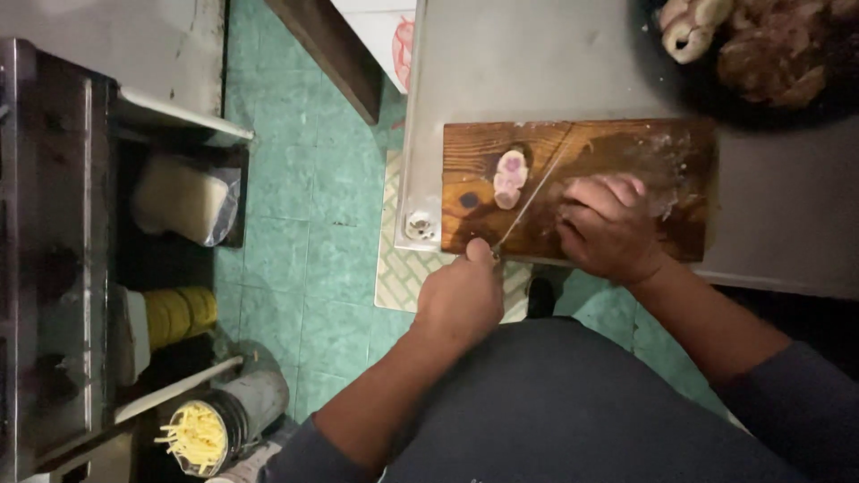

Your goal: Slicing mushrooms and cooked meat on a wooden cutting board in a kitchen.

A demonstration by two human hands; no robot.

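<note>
the left hand [461, 300] is closed around a knife [535, 190] laid across the wooden board [582, 152]. the right hand [607, 225], fingers curled, presses something hidden. one cut pink piece [511, 177] lies beside the blade; a pile of meat [761, 45] waits on the steel table [537, 63].

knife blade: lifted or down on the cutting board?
Down. The knife lies low across the wooden cutting board, handle gripped by the left hand; right hand rests beside it.

A tub of yellow strips [197, 436] stands on the green tiled floor [304, 259].
</note>
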